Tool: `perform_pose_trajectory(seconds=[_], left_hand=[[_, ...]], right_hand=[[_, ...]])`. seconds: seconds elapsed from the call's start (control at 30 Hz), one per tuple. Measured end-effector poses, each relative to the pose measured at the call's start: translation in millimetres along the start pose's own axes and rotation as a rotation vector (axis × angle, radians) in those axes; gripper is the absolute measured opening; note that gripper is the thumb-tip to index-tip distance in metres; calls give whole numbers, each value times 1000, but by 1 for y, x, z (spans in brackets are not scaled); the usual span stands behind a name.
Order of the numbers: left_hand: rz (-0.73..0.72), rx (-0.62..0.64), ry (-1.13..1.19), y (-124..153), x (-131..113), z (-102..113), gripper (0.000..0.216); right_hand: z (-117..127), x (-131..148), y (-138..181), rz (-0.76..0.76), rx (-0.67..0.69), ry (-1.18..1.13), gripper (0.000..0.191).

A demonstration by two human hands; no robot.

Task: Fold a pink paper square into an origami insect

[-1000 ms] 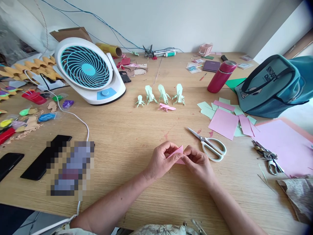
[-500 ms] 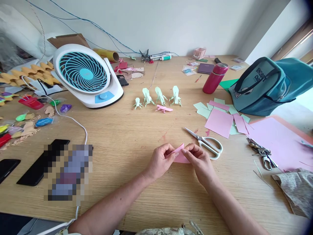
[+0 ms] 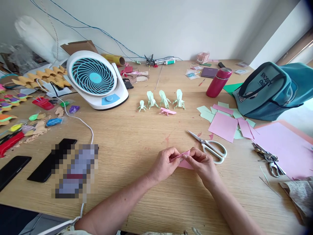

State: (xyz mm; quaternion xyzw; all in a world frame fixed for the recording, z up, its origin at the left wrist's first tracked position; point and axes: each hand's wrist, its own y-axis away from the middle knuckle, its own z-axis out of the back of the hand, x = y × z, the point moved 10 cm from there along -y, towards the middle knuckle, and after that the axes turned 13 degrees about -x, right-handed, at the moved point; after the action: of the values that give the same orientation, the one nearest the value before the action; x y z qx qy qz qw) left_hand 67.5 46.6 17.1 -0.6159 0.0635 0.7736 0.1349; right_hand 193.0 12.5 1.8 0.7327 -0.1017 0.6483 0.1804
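A small folded piece of pink paper (image 3: 186, 164) is pinched between both hands, low over the table near its front. My left hand (image 3: 166, 164) grips its left side, and my right hand (image 3: 201, 165) grips its right side, with the thumbs almost meeting at the fold. The fingers cover much of the paper. White-handled scissors (image 3: 213, 148) lie just beyond my right hand, blades pointing away to the left. Farther back stand several pale green origami figures (image 3: 164, 99) with thin legs, and a pink origami figure (image 3: 167, 111) lies before them.
Pink and green paper sheets (image 3: 223, 126) are scattered to the right, beside keys (image 3: 269, 158), a red flask (image 3: 219, 82) and a teal bag (image 3: 264, 91). On the left are a white fan (image 3: 97, 81), a black phone (image 3: 14, 169) and a white cable (image 3: 83, 122).
My thumbs have come closer together on the pink paper, folding its upper edge. The whole view has shifted slightly, so the objects appear a little lower and more to the right.
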Motion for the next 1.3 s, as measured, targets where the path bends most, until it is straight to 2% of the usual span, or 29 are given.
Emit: perform_pose_trajectory(seconds=[0.07,0.2,0.33,0.43,0.6,0.7,0.83,0.9,1.07,1.3], left_hand=[[-28,3,-12,0,-2,0,36],[-81,27,-35,0,-4,-1,28],[-81,38,-39,0,-4,-1,27],[-84,43,-56,-1,-5,-1,25],[-93,70,-76,1,-5,-4,22],[-58,65,-70,0,-3,-3,23],[-11,49,-66,-1,-2,-2,36],[7,35,-52,-2,-1,1,36],[50,-20,85,-8,5,11,31],[99,-13,161,-11,12,14,30]], right_hand=[[2,1,0,-1,-6,-15,30],[6,-6,1,-101,-23,-90,30],[5,-7,3,-152,-19,-145,29],[10,-8,0,-181,-69,-174,31],[32,3,-7,-83,-214,-185,28],[22,7,-6,-18,-117,-74,30],[-3,0,1,-33,66,67,37],[-2,-3,1,-63,52,46,41],[20,-7,-6,-86,-88,21,41],[31,-4,-8,-34,-116,73,45]])
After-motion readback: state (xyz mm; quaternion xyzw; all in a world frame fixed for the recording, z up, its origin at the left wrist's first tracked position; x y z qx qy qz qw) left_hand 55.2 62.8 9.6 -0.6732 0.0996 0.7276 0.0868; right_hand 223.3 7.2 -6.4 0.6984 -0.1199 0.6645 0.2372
